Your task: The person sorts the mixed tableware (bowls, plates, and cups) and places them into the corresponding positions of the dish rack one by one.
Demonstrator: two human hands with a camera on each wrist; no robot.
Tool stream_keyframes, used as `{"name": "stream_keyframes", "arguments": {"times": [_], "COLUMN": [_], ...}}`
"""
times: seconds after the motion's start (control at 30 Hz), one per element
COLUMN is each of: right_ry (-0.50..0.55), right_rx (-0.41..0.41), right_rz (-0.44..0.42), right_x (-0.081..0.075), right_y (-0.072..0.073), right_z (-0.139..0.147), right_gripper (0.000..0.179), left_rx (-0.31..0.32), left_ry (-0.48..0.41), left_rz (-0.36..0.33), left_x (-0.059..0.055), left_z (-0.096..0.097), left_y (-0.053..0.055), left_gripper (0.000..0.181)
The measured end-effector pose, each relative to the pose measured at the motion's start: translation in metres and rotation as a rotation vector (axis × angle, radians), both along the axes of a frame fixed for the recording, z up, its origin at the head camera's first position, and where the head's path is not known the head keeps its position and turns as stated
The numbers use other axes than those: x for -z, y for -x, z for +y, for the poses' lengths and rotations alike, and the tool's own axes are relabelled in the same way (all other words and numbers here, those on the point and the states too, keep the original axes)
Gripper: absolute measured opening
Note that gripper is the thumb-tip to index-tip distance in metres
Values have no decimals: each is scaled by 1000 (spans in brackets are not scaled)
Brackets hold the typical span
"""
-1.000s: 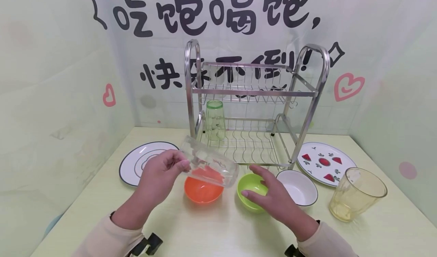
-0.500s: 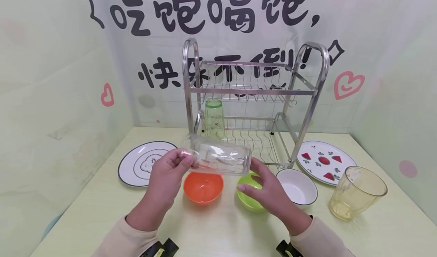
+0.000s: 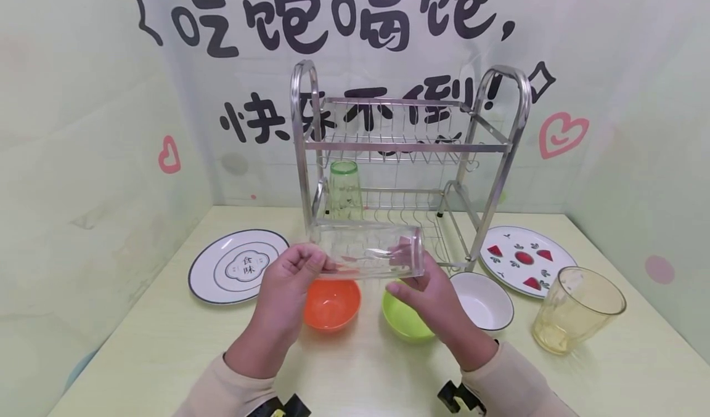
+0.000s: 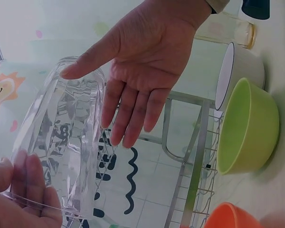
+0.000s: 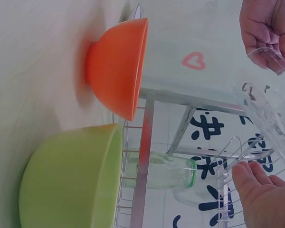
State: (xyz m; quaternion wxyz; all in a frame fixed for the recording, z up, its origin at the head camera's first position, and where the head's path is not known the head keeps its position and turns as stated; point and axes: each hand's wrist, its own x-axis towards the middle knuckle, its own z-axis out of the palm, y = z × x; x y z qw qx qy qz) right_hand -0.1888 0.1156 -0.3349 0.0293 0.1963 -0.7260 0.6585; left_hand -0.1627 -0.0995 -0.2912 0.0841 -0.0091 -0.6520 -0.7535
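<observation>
A clear drinking glass (image 3: 366, 251) lies sideways in the air between my hands, overlapping the lower part of the rack in the head view. My left hand (image 3: 288, 287) pinches its open rim, thumb in front, as the left wrist view also shows at lower left. At the thick base end is my right hand (image 3: 435, 297); in the left wrist view its fingers (image 4: 133, 111) are extended and the thumb tip meets the glass. Below the glass stand an orange bowl (image 3: 331, 306) and a lime-green bowl (image 3: 407, 318).
A two-tier metal dish rack (image 3: 407, 148) stands behind, with an upside-down green glass (image 3: 345, 189) on its lower tier. A blue-rimmed plate (image 3: 208, 275) lies left. At right are a white bowl (image 3: 488, 303), a watermelon-patterned plate (image 3: 505, 269) and a tilted yellow glass (image 3: 577, 312).
The glass has swung from slanting down to nearly level and moved right. The left hand has carried it along; the right hand has come up against its base end.
</observation>
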Motion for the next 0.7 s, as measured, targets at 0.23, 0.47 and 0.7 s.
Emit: {"name": "stream_keyframes", "arguments": {"times": [0.23,0.47,0.7], "right_ry": [81,184,265], "right_rx": [85,117,136], "right_rz": [-42,-55,-49], "right_x": [-3,-8,-11], "right_y": [-1,-5,-8], "right_z": [-4,-7,-9], "right_gripper": [74,63,62], "left_rx": [4,27,42], "left_ry": [-44,-89,-18], "left_rz": [-32,-52,-91], "left_x": [2,5,7], "left_z": [7,12,15], "left_y": [-1,0,1], "left_gripper": [8,11,7]}}
